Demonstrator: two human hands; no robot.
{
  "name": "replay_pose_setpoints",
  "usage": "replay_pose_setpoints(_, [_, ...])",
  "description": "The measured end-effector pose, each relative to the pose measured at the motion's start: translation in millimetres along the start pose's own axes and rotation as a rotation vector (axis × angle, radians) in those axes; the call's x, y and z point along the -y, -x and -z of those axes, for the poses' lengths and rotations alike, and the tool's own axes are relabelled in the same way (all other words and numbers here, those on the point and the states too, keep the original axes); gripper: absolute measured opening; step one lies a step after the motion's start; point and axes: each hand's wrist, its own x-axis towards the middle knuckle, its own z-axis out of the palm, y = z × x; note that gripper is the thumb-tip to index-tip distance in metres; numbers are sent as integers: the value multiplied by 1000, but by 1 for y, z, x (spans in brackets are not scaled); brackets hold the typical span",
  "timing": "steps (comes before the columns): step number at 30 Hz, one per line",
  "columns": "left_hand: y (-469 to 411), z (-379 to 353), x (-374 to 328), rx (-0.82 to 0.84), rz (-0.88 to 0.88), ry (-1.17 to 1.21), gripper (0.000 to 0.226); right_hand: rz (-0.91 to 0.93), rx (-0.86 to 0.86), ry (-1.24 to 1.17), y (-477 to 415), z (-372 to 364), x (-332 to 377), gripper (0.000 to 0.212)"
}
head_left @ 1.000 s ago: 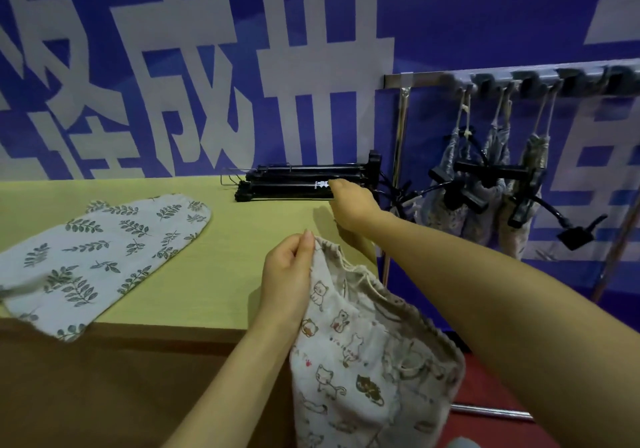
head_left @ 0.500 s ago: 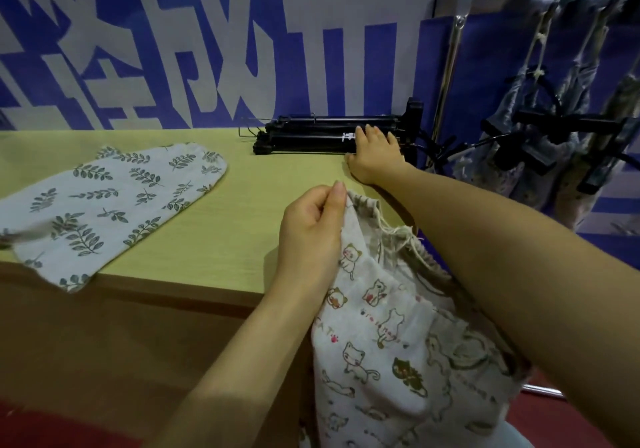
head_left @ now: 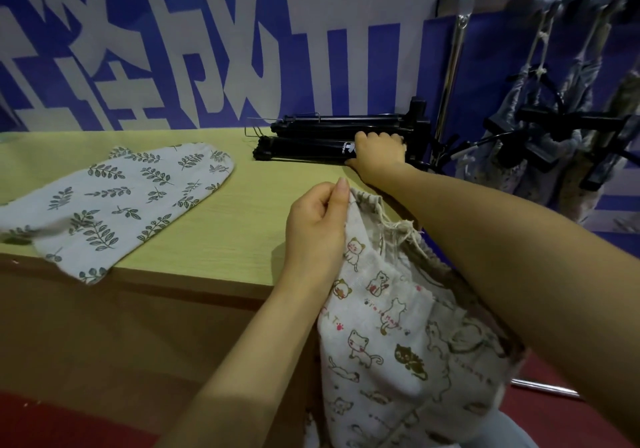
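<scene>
the black tripod (head_left: pixel 304 147) lies along the far edge of the table (head_left: pixel 242 225), long axis left to right, and the right hand (head_left: pixel 379 153) curls its fingers over its right end. the cat-print bag (head_left: pixel 388 326) hangs nearer the person, its rim pinched by the left hand (head_left: pixel 317 225).

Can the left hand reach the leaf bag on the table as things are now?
Probably yes: only bare table lies between the left hand and the leaf bag. But the hand pinches the cat bag, so it would have to let go first.
</scene>
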Motion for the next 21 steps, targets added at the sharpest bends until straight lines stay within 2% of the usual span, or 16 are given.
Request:
replay_pose_setpoints(8, [1, 1, -1, 14, 21, -29, 44, -53, -56, -9, 46, 23, 8, 44])
replay_pose_setpoints(16, [2, -4, -6, 28, 108, -86, 44, -71, -120, -52, 129, 82, -18, 44])
replay_pose_setpoints(18, [4, -11, -11, 23, 210, -64, 39, -67, -118, -26, 149, 96, -27, 45])
replay_pose_setpoints(21, [8, -23, -27, 45, 443, 112, 27, -62, -127, -9, 173, 112, -38, 44])
